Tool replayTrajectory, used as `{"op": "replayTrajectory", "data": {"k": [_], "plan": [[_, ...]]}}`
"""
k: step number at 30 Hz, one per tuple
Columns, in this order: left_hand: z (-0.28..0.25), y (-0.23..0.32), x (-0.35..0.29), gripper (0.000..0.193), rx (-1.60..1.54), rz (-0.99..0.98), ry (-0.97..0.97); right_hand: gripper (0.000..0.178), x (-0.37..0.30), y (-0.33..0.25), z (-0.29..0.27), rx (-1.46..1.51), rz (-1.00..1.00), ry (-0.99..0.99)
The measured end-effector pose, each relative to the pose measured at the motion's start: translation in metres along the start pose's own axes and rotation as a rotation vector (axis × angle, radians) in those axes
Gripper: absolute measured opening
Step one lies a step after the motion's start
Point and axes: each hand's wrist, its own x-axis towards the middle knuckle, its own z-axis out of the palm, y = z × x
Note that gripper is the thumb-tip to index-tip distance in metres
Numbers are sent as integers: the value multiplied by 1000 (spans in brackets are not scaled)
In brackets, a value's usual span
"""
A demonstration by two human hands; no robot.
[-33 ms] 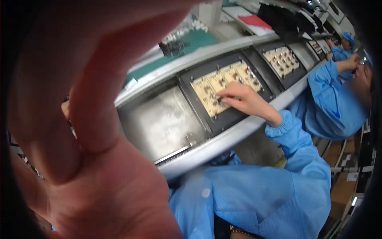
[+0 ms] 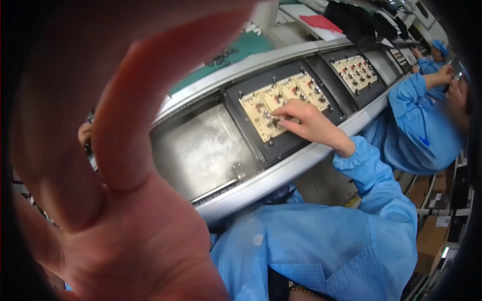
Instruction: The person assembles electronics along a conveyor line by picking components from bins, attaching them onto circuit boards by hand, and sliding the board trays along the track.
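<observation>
Very close to the camera, my left hand (image 2: 145,236) fills the left side, its bare palm turned toward me. Its fingers are raised and bent over the top of the picture, apart from one another; their tips are out of sight. My right hand (image 2: 314,124) reaches in from the right in a blue sleeve, over a tan circuit board (image 2: 297,89) seated in a black carrier (image 2: 286,153). Thumb and index finger pinch at a small dark component (image 2: 274,122) on the board's near left part. Several other small components stand on the board.
The carriers sit on a metal conveyor track with a pale rail (image 2: 241,183). Farther right is a second populated board (image 2: 354,74). Beyond the rail lies a green mat (image 2: 256,44) with loose dark parts. A co-worker in blue (image 2: 422,120) sits at the right.
The view has shifted slightly, and the board sits a little higher in the picture. My right finger and thumb have moved slightly at the component. My left hand stays in front of the camera.
</observation>
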Motion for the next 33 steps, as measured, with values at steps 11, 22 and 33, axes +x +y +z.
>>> {"op": "replayTrajectory", "data": {"k": [11,22,33], "plan": [[-19,2,-46,45,-33,-59,-10,14,-13,22,16,-214,-138,78],[-84,-5,-143,43,352,-654,120,17,0,10,6,-310,-233,-53],[-88,15,-202,49,997,-662,-458,33,5,0,-15,-468,-211,-32]]}}
